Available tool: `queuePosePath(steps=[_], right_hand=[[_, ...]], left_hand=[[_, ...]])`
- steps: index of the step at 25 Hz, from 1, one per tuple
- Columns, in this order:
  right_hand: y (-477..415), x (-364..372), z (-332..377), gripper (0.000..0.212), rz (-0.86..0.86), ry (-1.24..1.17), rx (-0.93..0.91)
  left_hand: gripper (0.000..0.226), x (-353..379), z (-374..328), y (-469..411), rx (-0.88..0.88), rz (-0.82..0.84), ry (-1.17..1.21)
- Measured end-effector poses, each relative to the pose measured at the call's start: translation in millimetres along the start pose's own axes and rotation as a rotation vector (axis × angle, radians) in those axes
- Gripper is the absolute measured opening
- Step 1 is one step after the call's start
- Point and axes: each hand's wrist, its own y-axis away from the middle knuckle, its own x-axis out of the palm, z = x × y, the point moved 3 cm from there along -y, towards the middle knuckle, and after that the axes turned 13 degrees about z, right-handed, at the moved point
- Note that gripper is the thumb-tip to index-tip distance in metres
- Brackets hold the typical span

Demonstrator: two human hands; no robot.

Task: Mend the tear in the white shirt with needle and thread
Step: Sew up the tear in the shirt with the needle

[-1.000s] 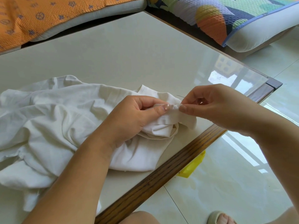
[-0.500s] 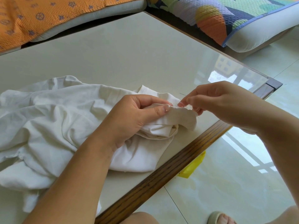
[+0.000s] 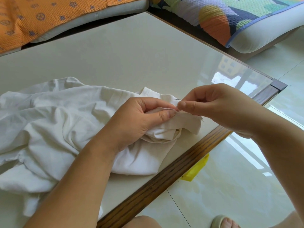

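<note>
The white shirt (image 3: 54, 122) lies crumpled on the cream glass-topped table (image 3: 125, 56). My left hand (image 3: 138, 119) pinches a raised fold of the shirt between thumb and forefinger near the table's front edge. Right beside it, my right hand (image 3: 213, 107) pinches a thin needle (image 3: 178, 99), whose point sticks out to the left above the fold. The fingertips of both hands almost touch at the fold. The thread is too fine to make out.
The table's wooden edge (image 3: 172, 171) runs diagonally in front of me. A yellow object (image 3: 196, 170) lies on the tiled floor under that edge. An orange cushion (image 3: 41, 15) and a multicoloured cushion (image 3: 230, 17) border the table's far sides. My sandalled foot (image 3: 225, 222) is at the bottom.
My right hand turned at the fold's edge and shifted slightly upward; the needle's point now shows above the fold. My left hand kept its pinch on the shirt.
</note>
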Motion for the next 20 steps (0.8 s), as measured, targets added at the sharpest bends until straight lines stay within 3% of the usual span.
queuePosePath(steps=[6,14,17,20], right_hand=[[-1,-6,-1,0.018,-0.158,-0.036,0.002],[1,-17,-6,0.017,-0.473,-0.093,0.045],[0,-14,-6,0.018,-0.465,-0.029,0.063],[-1,-9,-1,0.021,-0.349,0.120,0.059]], left_hand=[[0.012,-1,1,0,-0.022,-0.002,-0.012],[0.020,-1,1,1,-0.037,-0.004,-0.027],[0.022,-1,2,0,-0.041,-0.001,-0.024],[0.018,-2,2,0,-0.054,-0.001,-0.039]])
